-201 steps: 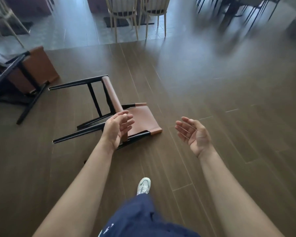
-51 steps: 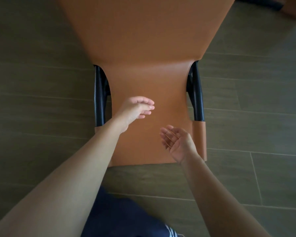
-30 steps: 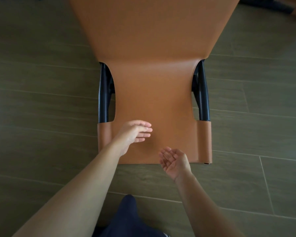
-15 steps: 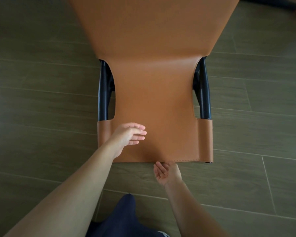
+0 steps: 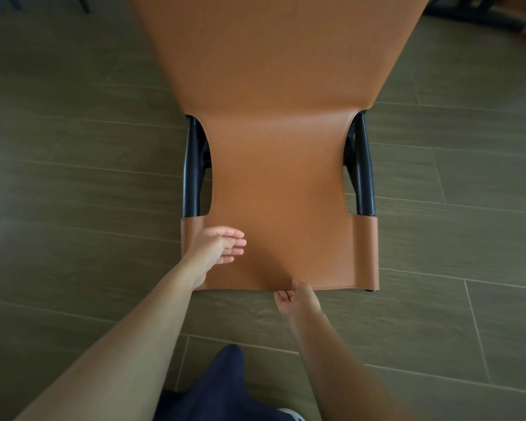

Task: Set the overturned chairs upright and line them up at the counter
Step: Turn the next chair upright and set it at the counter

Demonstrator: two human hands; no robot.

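Both hands have pulled back toward the person, from the middle of the brown chair (image 5: 280, 147) to its near edge. The right hand (image 5: 298, 299) was over the brown leather a moment ago. Now it sits just off the near edge, a little right of the middle, touching the stitched hem. Its palm faces up and its fingers are bent, but I cannot tell if it pinches the hem or only touches it. The left hand (image 5: 217, 246) is over the near left corner of the chair. It is flat, with its fingers (image 5: 234, 241) straight and close together, pointing right. It holds nothing. I cannot tell if it rests on the leather or hangs just above it.

The chair stands the right way up on the floor (image 5: 73, 177), seen from on top. Its leather is wide at the far end and thinner in the middle. It ends at the near edge in two brown sleeves, one at each corner. Two black bars (image 5: 191, 177) run along its left and right sides and go into those sleeves. Past the far right corner of the chair lies a black frame (image 5: 474, 13), well apart from it. On the person's side of the chair are dark blue trousers (image 5: 222, 387) and the tip of a white shoe (image 5: 290, 416)
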